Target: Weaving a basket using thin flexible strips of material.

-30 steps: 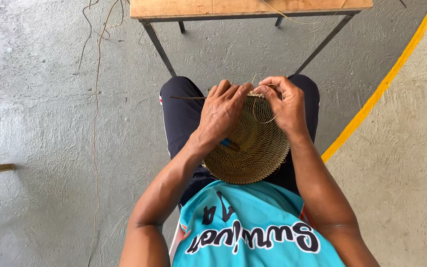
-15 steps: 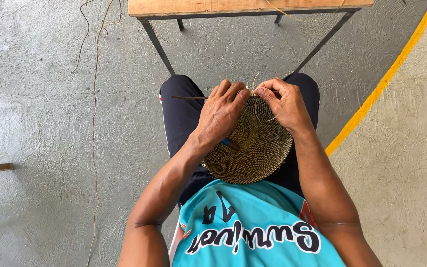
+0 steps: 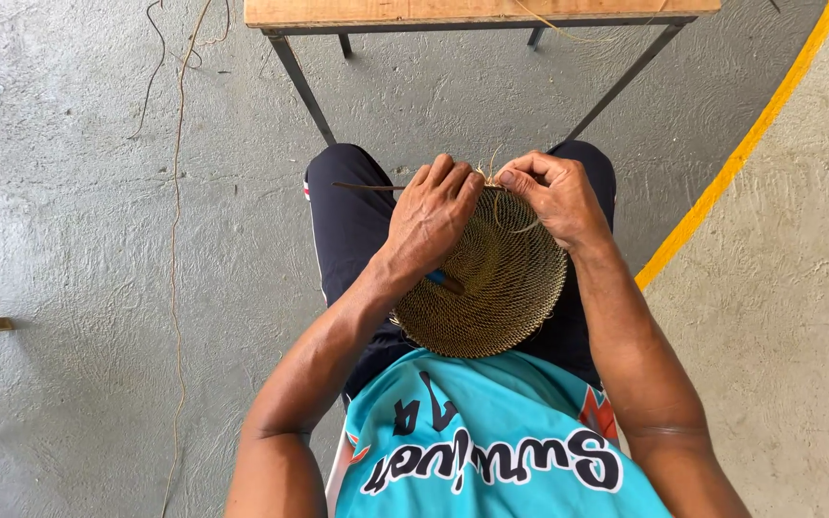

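A round, tan woven basket piece (image 3: pixel 491 288) rests on my lap over dark trousers. My left hand (image 3: pixel 431 213) grips its far rim, fingers curled over the edge, with a thin dark stick (image 3: pixel 362 186) poking out to the left. A blue handle (image 3: pixel 445 281) shows under that palm. My right hand (image 3: pixel 554 195) pinches loose straw strands (image 3: pixel 489 171) at the same rim, a fingertip's width from the left hand.
A wooden bench (image 3: pixel 472 11) on dark metal legs (image 3: pixel 301 88) stands just beyond my knees. Long thin fibres (image 3: pixel 180 144) trail over the grey concrete floor at left. A yellow painted line (image 3: pixel 741 149) curves along the right.
Both hands have shifted slightly on the rim, the right fingers closing tighter on the strands. The basket piece stays in place on my lap.
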